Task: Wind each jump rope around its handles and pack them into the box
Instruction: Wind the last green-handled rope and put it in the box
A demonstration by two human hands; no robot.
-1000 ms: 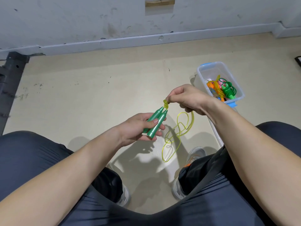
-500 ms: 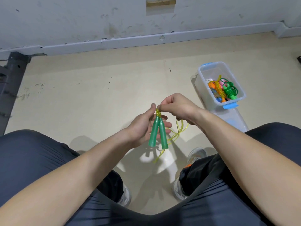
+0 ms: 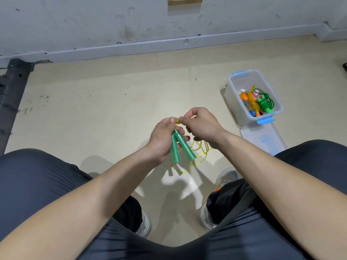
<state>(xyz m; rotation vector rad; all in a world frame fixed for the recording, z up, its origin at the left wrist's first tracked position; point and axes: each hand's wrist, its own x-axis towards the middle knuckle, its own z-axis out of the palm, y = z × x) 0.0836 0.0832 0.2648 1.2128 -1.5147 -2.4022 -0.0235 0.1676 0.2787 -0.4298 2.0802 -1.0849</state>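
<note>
My left hand grips two green jump-rope handles side by side, their butt ends pointing down toward me. My right hand pinches the yellow rope right at the top of the handles, against my left thumb. The rest of the yellow rope hangs in loose loops below both hands, above the floor. A clear plastic box with blue latches stands on the floor to the right, holding several wound ropes in orange, pink and green.
The box's clear lid lies flat on the floor just in front of the box, by my right knee. My knees and shoes frame the bottom. A dark metal frame stands at far left; the wall and baseboard run behind.
The handles swung from pointing up-right to hanging downward in my left hand. My right hand came in close to the handle tops, and the hanging rope loops drew up shorter.
</note>
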